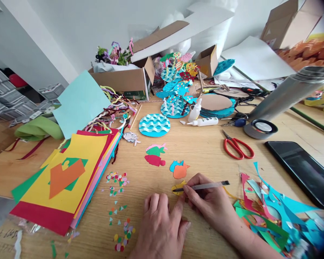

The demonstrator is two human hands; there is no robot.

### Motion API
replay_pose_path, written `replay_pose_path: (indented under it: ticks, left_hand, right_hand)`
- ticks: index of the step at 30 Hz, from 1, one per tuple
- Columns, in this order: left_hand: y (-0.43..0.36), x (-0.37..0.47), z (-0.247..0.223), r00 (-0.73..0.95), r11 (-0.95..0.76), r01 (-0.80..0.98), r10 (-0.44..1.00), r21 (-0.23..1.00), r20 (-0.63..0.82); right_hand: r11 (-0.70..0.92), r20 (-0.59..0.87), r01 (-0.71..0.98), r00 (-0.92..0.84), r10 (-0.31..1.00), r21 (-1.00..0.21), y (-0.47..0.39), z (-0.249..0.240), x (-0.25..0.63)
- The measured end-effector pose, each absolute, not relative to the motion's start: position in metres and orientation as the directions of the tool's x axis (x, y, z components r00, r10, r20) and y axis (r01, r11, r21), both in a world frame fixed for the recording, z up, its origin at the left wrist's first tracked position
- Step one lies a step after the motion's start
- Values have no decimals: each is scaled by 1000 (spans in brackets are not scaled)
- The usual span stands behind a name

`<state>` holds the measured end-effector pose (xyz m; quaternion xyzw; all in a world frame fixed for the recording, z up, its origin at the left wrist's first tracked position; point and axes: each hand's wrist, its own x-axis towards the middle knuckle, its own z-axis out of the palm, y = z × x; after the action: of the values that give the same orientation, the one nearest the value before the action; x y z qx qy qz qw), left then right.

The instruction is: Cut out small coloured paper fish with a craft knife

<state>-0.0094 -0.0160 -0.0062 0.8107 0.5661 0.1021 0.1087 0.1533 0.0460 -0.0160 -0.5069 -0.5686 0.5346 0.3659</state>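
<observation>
My right hand [210, 201] grips a pen [207, 186], its tip on a small yellow paper fish [177, 187]. Drawn lines show on that fish, and my fingers cover part of it. My left hand [162, 225] rests palm down on the table, fingers apart, with the index finger reaching to the fish's lower edge. Just beyond lie an orange paper fish [180, 170] and a blue paper fish [173, 164], overlapping. Farther back are a red paper fish [153, 160], a green one [154, 150] and a pink one partly under it.
Coloured paper sheets [94, 144] are stacked at left, beside small confetti pieces [125, 232]. Paper scraps [272, 216], a phone [299, 171] and red-handled scissors [237, 147] lie at right. Behind are a wavy blue disc [154, 125], glue bottles [205, 121] and a steel flask [283, 95].
</observation>
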Motion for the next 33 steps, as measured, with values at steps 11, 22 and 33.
replay_pose_path:
  ticks: [11,22,33]
  left_hand:
    - [-16,-11,-3,339,-330,894,940,305,22]
    - [-15,-11,-4,346,-337,887,938,314,29]
    - [-15,-12,-5,358,-349,883,933,316,29]
  right_hand:
    - [-109,-149,190,-217,965,-976,47,-12,152]
    - [-94,-132,186,-207,969,-978,46,-18,153]
    - [-99,-134,180,-192,972,-979,46,-15,152]
